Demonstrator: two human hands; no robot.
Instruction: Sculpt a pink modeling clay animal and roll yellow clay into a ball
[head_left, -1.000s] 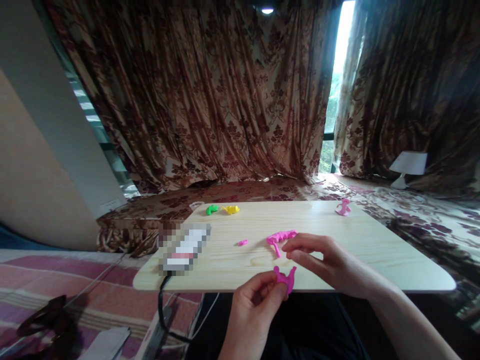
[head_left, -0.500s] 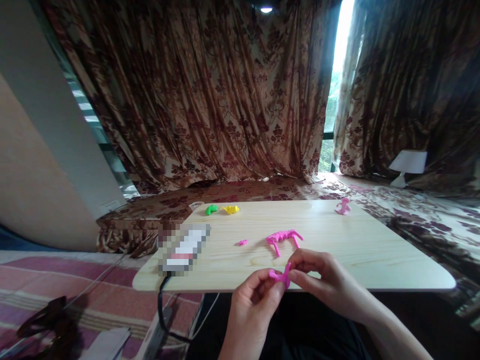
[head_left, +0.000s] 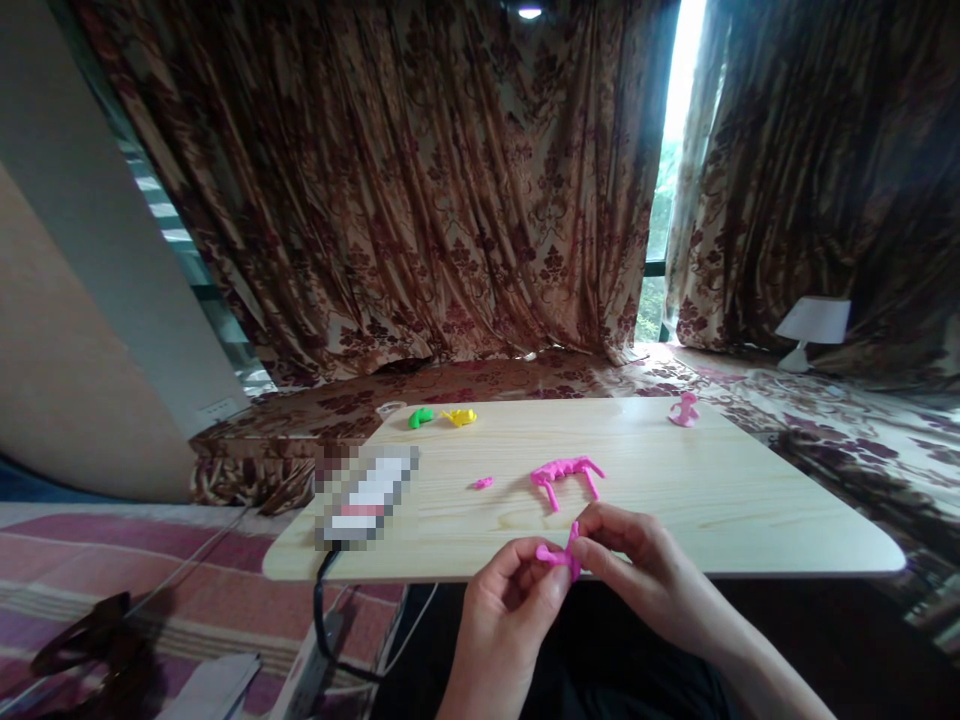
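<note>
Between my two hands, at the table's near edge, is a small bright pink piece of modelling clay (head_left: 559, 556) with a branching shape. My left hand (head_left: 517, 590) pinches its lower left part between thumb and fingers. From the other side, my right hand (head_left: 626, 550) grips the upright prong with thumb and fingertips. Just beyond the hands lies a longer pink clay figure (head_left: 564, 469) with thin leg-like sticks. A tiny pink clay bit (head_left: 484, 483) rests to its left. Part of the held piece is hidden by my fingers.
On the pale wooden table (head_left: 450, 550), a green clay shape (head_left: 421, 418) and a yellow one (head_left: 460, 416) lie at the back left. A light pink figure (head_left: 684, 409) stands at the back right. A blurred-out device (head_left: 367, 497) with a black cable sits at the left.
My right fingertips have shifted slightly on the upright prong of the pink clay piece. Both hands keep their hold, and the things on the table lie as before.
</note>
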